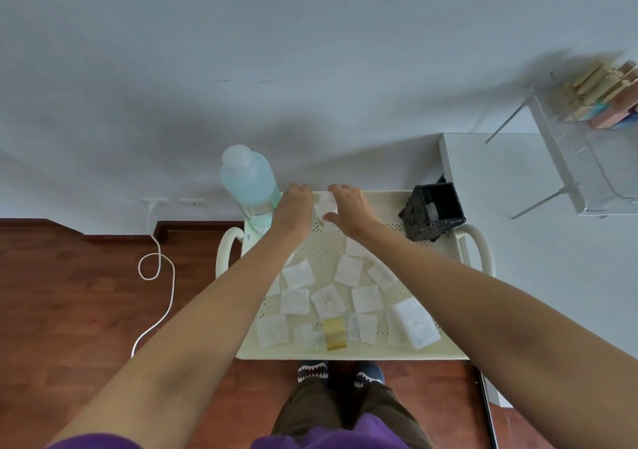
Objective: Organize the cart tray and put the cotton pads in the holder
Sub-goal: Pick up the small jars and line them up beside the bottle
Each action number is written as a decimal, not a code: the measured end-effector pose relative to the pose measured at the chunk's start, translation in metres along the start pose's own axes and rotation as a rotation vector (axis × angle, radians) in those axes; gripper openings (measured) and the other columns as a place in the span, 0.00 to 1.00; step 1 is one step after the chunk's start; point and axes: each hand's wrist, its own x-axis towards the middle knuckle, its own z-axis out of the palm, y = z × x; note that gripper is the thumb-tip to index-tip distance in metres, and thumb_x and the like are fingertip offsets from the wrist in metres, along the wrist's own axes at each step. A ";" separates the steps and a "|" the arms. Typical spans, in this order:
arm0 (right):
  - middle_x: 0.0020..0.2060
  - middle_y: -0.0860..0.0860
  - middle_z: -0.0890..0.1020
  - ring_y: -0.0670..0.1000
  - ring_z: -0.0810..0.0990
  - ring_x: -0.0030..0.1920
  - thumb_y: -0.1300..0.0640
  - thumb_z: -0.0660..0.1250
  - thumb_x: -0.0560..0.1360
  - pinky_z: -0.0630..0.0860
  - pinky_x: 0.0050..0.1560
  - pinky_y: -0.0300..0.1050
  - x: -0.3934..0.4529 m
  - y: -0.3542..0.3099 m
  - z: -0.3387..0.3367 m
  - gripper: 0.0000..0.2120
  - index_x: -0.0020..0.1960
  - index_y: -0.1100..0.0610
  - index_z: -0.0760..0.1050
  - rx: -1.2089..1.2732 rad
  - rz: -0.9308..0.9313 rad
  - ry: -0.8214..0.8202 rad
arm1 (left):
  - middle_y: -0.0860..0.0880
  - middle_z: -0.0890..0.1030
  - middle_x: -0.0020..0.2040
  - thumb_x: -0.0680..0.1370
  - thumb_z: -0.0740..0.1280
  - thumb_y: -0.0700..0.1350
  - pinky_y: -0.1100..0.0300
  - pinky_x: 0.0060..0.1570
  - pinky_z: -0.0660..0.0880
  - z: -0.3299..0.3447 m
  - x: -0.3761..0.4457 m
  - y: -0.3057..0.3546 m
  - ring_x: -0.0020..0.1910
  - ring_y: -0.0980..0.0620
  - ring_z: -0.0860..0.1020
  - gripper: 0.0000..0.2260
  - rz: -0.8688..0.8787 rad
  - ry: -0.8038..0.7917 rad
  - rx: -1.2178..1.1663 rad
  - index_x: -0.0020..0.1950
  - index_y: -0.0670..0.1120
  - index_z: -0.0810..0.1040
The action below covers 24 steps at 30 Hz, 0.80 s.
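A cream perforated cart tray (397,350) holds several square white cotton pads (298,273) scattered over its near half. A black holder (436,208) stands at the tray's far right corner with one white pad inside. Both hands are at the tray's far edge. My left hand (293,207) is closed, beside a small clear container (325,207) that sits between the two hands. My right hand (348,208) curls around that container from the right, thumb below it. A small amber bottle (334,334) lies among the pads near the front edge.
A tall bottle of pale blue liquid (250,181) stands at the tray's far left corner, touching my left wrist. White cart handles (481,245) stick out on both sides. A white table (500,172) with a clear rack is on the right. A white cable (162,276) lies on the wooden floor.
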 end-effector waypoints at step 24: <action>0.44 0.57 0.80 0.57 0.81 0.44 0.62 0.66 0.75 0.78 0.45 0.46 -0.138 0.109 -0.049 0.06 0.50 0.64 0.77 -0.203 0.297 -0.084 | 0.43 0.76 0.66 0.75 0.71 0.45 0.54 0.66 0.68 0.066 -0.122 -0.017 0.67 0.45 0.73 0.23 0.209 -0.510 -0.222 0.68 0.40 0.72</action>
